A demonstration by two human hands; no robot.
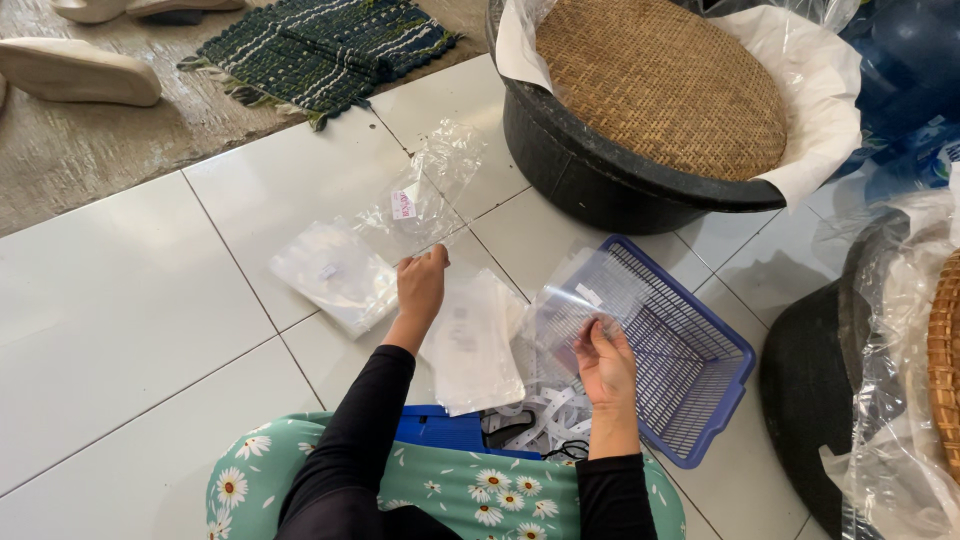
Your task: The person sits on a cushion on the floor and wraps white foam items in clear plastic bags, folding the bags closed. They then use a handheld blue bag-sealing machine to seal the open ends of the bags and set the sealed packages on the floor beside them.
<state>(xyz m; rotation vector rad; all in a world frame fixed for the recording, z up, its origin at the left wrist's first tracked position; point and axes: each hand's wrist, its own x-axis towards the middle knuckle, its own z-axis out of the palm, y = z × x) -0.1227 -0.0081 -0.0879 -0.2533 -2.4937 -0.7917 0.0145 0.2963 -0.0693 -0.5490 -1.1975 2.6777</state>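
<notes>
Right hand (603,362) pinches a clear plastic bag (568,312) over the blue basket (690,390); left hand (421,285) – fingers closed on a bag stack (340,270) left of it – more remain unsorted.

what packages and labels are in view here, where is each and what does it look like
Clear plastic bag: on the white tiles ahead of the left hand, crinkled, with a small pink-and-white label.
Flat clear packet: left of that hand, rectangular, whitish.
Clear bag: held up by the right hand, over the blue basket.
</notes>
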